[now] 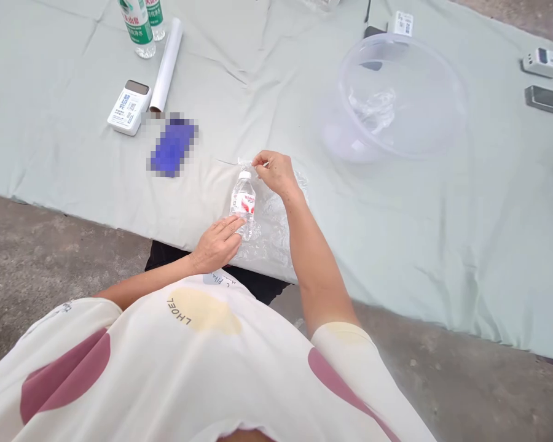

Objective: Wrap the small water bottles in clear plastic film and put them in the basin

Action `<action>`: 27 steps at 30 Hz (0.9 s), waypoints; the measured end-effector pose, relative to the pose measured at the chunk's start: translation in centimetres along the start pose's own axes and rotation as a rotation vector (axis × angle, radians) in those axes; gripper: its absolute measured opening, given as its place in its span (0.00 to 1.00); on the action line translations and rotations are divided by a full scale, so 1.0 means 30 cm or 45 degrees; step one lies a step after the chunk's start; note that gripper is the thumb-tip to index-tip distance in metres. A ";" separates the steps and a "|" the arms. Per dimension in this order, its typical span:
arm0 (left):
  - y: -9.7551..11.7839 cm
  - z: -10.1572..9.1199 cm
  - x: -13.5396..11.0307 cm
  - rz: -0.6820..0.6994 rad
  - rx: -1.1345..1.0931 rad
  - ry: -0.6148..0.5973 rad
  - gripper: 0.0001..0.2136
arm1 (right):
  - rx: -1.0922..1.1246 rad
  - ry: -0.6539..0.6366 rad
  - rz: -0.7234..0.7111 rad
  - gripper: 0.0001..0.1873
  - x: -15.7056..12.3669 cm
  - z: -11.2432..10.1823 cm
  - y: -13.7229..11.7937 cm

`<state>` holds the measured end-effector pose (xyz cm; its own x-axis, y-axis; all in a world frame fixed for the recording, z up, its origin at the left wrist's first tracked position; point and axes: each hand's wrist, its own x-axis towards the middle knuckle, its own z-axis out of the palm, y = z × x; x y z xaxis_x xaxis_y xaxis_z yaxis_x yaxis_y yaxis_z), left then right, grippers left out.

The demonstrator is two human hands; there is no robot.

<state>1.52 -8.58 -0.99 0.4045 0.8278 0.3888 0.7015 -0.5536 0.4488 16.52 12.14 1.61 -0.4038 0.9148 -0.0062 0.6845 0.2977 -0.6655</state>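
Observation:
A small clear plastic bottle (247, 204) with a white cap and a red-and-white label lies on the cloth-covered table near its front edge. My left hand (219, 244) holds its lower part, fingers reaching across the label's lower edge. Under and to the right of the bottle spreads crinkled clear plastic film (274, 224). Just beyond the cap, my right hand (275, 172) pinches the film's bunched edge between thumb and forefinger.
A translucent basin (447, 104) with crumpled film inside stands to the right. At left are a pixelated blue item (172, 147), a white boxy device (129, 109), a white roll (168, 64) and green-labelled water bottles (138, 31). Small devices (546, 62) sit far right.

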 end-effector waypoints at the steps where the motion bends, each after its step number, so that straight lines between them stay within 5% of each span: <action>1: 0.007 0.006 0.010 0.056 0.008 -0.040 0.05 | 0.006 0.024 0.040 0.14 -0.003 0.005 0.024; 8: 0.077 0.055 0.082 0.177 0.069 -0.374 0.16 | 0.031 0.281 0.336 0.15 -0.053 -0.038 0.098; 11: 0.096 0.072 0.106 0.176 0.079 -0.409 0.17 | 0.164 0.358 0.206 0.13 -0.145 -0.061 0.027; 14: 0.107 0.087 0.122 0.168 0.126 -0.419 0.17 | 0.197 0.220 0.003 0.12 -0.254 -0.029 -0.057; 18: 0.110 0.084 0.134 0.163 0.066 -0.476 0.19 | 0.030 0.216 0.098 0.17 -0.335 0.057 -0.095; 22: 0.103 0.009 0.135 0.216 -0.400 -0.612 0.16 | -0.007 0.265 0.279 0.30 -0.350 0.078 -0.066; 27: 0.080 -0.111 0.108 0.046 -1.309 -1.148 0.15 | 0.010 0.256 0.422 0.36 -0.391 0.039 0.002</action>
<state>2.55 -7.52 4.03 0.9290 0.3645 -0.0640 0.0943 -0.0660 0.9934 20.58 1.12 0.76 -0.0335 0.9965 -0.0759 0.7530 -0.0248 -0.6576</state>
